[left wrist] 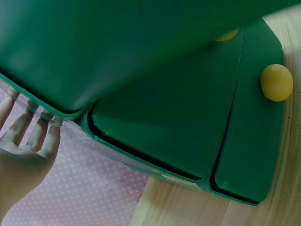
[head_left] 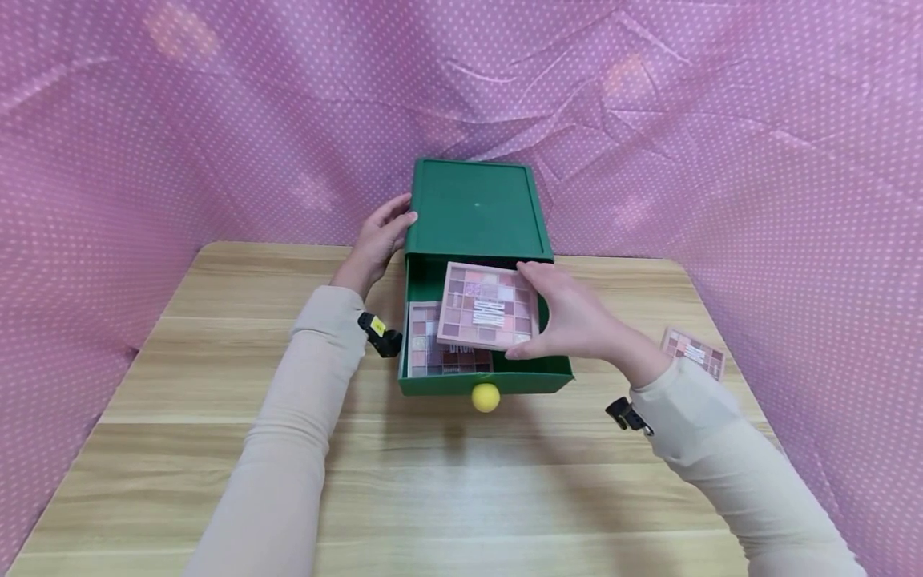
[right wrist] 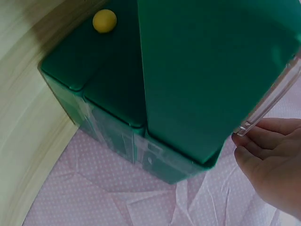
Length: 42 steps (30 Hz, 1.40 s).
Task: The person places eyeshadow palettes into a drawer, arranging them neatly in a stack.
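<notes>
A green drawer cabinet [head_left: 476,204] stands at the back of the table, its top drawer [head_left: 433,386] pulled out by a yellow ball knob [head_left: 485,398]. My right hand [head_left: 577,316] grips the right edge of a pink eyeshadow palette [head_left: 486,312], held tilted over the drawer. Inside, on the left, lies a second eyeshadow palette [head_left: 424,344], partly covered by the held one. With fairly straight fingers, my left hand [head_left: 378,240] rests against the cabinet's left side. The left wrist view shows those fingertips [left wrist: 52,129] along the cabinet wall.
Another eyeshadow palette [head_left: 692,353] lies on the wooden table [head_left: 461,497] at the right, partly behind my right sleeve. Lower drawers with yellow knobs [left wrist: 276,83] are closed beneath the open one. Pink dotted cloth [head_left: 288,120] hangs around the table's back and sides.
</notes>
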Motion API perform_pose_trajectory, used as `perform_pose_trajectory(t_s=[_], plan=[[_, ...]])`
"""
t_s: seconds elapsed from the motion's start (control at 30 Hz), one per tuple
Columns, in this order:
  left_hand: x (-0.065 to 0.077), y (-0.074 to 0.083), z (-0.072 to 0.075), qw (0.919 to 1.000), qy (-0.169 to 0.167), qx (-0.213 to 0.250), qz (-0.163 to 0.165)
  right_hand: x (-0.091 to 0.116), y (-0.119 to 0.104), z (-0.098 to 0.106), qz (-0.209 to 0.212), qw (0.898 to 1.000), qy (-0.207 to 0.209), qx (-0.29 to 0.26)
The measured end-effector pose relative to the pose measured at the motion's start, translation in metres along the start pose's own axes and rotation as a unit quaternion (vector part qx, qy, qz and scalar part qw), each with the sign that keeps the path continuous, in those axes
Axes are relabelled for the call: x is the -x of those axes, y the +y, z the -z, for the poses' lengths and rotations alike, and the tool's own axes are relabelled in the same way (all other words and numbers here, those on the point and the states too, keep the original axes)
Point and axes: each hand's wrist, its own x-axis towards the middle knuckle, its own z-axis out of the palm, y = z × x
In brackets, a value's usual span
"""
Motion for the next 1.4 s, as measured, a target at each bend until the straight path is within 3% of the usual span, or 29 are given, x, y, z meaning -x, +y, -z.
perform_pose_trajectory(t_s=[0.9, 1.4], plan=[[-0.001, 0.001, 0.000, 1.0000, -0.006, 0.006, -0.005, -0.021, -0.013, -0.037, 0.027, 0.997, -0.048, 0.055], [0.000, 0.001, 0.000, 1.0000, -0.005, 0.007, 0.001, -0.026, -0.021, -0.045, 0.063, 0.986, -0.065, 0.139]])
